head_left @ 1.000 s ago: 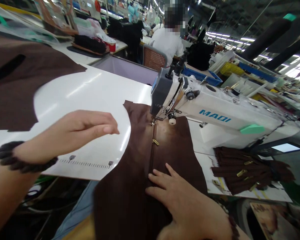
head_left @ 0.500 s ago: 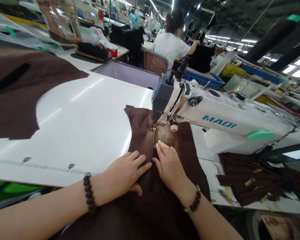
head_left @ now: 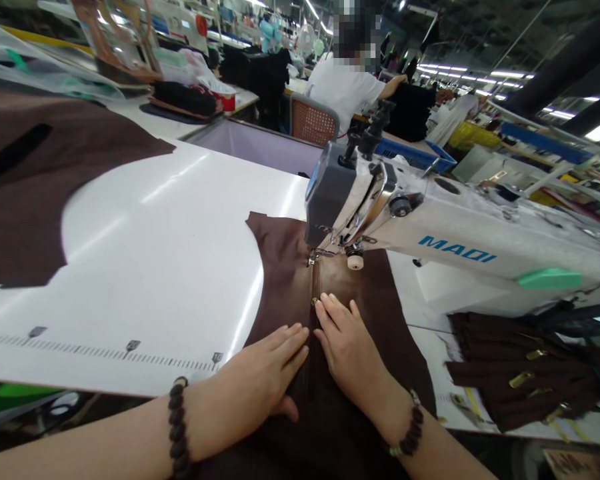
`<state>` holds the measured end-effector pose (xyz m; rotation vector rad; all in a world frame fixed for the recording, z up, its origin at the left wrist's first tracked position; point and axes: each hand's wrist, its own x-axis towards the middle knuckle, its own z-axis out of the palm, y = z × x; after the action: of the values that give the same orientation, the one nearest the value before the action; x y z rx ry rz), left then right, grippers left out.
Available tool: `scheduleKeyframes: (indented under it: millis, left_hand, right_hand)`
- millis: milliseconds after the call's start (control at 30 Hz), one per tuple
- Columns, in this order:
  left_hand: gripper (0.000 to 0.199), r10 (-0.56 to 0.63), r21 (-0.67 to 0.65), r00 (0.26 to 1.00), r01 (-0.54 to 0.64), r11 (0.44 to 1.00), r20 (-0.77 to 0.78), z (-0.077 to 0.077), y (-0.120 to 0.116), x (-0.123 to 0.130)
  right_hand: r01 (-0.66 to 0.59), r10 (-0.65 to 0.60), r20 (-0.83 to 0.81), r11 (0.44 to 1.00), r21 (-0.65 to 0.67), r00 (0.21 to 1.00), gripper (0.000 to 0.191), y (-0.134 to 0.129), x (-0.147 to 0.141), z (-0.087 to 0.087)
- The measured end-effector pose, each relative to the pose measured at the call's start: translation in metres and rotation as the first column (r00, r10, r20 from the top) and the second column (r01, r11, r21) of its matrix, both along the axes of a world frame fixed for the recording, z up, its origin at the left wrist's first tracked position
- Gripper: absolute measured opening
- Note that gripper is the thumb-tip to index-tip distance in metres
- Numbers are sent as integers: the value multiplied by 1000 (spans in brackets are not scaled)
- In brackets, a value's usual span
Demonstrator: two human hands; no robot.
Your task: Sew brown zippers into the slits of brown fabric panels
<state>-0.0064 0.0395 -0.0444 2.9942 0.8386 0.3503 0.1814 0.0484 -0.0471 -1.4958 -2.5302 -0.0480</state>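
A dark brown fabric panel point(head_left: 280, 293) lies on the white tabletop, its far part under the presser foot point(head_left: 313, 259) of the sewing machine point(head_left: 450, 227). Along its middle runs a zipper point(head_left: 317, 277) with a small metal slider point(head_left: 315, 302). My left hand point(head_left: 260, 370) rests flat on the panel left of the zipper, fingers stretched forward and thumb apart. To the right of the zipper, my right hand point(head_left: 353, 347) presses the cloth with extended fingers, its index fingertip close beside the slider. Neither hand grips anything.
Another brown fabric piece point(head_left: 20, 193) with a black strip lies at the left. Brown pieces with gold zipper pulls point(head_left: 520, 367) are piled at the right. Behind the table are a lilac bin point(head_left: 260, 147), a chair point(head_left: 314, 120) and a seated person in white point(head_left: 345, 87).
The view has shifted slightly, so the machine appears larger and farther right. My left hand's fingers have come closer together and now point farther forward. My right hand stays beside the zipper.
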Motion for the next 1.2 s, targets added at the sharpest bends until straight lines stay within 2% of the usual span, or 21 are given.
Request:
scheduleKeyframes:
  millis: [300,767,1033,1200]
  left_hand:
    - [66,-64,-38,998,65,997,27,0,16,-8]
    - [67,-87,-121,996,82,989,-32,7,62,-9]
    - [69,-82,-152,994,70,986,-73,13,81,-7]
    - [69,-96,-151,993,84,985,-75,16,97,-5]
  right_hand:
    - [71,-71,-6,997,-22,997,40,7,-11,4]
    - [168,-172,-80,984,-60,982,42,43,-19,5]
    - [166,-168,-125,986,-27,978,43,62,-20,4]
    - [141,-146,-117,989,-47,982,37,80,-18,5]
